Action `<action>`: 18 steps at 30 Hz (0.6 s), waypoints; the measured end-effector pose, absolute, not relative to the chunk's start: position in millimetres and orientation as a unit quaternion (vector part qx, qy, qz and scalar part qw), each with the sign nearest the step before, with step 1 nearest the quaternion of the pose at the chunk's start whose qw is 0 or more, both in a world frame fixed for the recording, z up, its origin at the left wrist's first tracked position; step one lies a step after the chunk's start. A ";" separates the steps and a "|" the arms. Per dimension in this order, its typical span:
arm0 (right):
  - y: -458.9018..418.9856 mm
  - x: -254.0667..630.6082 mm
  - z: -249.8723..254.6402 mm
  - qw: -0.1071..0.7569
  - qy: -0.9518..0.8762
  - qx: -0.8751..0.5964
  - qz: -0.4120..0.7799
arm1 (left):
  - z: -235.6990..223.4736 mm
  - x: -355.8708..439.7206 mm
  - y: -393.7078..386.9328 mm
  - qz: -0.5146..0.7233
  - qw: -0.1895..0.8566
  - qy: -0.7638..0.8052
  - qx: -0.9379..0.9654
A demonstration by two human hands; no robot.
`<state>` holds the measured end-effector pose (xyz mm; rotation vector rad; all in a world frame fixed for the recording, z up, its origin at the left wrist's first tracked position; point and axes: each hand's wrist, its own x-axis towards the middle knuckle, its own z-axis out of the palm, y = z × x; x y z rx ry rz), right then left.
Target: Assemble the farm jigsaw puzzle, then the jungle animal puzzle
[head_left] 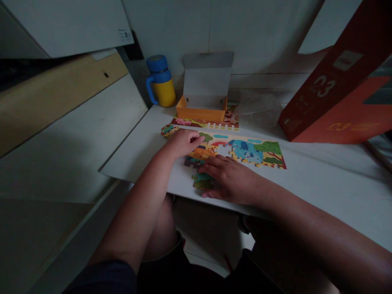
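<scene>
A partly joined jigsaw puzzle [245,151] with a blue elephant, trees and clouds lies on the white table. A gap shows near its middle. My left hand [183,143] rests at the puzzle's left end, fingers curled and thumb pointing right; whatever may be under the fingers is hidden. Nearer the table's front edge, my right hand [229,177] has its thumb and fingers around a green puzzle piece [200,181], partly covered by the hand. Beside my left hand is a small pile of loose puzzle pieces [168,130].
Behind the puzzle stands an opened orange box [202,113], with another printed puzzle strip [199,123] in front of it. A blue-yellow mug [165,87] is at back left. Clear plastic [260,108] and a large red box [330,98] occupy the right. The white table [315,175] ends near my legs.
</scene>
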<state>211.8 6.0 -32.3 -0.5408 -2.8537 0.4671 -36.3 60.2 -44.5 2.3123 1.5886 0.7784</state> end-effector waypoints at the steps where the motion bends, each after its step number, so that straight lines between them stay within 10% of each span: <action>1: 6.1 211.6 -33.1 0.101 -0.965 -0.184 0.156 | -45.0 -36.5 60.5 0.265 0.114 0.542 0.789; 18: 9.9 214.8 -32.0 0.116 -0.961 -0.177 0.180 | -41.5 -58.9 71.0 0.384 -0.031 0.657 0.647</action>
